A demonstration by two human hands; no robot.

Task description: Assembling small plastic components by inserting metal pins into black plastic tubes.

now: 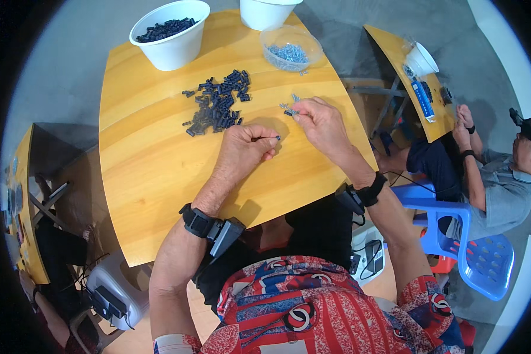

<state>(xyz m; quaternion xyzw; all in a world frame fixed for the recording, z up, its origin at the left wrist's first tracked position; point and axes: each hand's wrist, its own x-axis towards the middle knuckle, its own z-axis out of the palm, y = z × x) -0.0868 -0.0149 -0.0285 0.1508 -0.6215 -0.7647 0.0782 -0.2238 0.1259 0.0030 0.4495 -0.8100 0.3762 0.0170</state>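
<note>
My left hand is closed in a pinch above the wooden table. A small dark plastic piece pokes out between its thumb and forefinger. To the right, my right hand has its thumb and forefinger together at a few small silver screws lying on the table. One more dark piece rests by those fingertips. Whatever the right fingers hold is too small to make out. Beyond my left hand spreads a loose pile of small dark plastic pieces.
A white bowl full of dark pieces stands far left. At the far right is a clear tub of small silver screws, in front of another white bowl. A person sits at a side table, near a blue chair.
</note>
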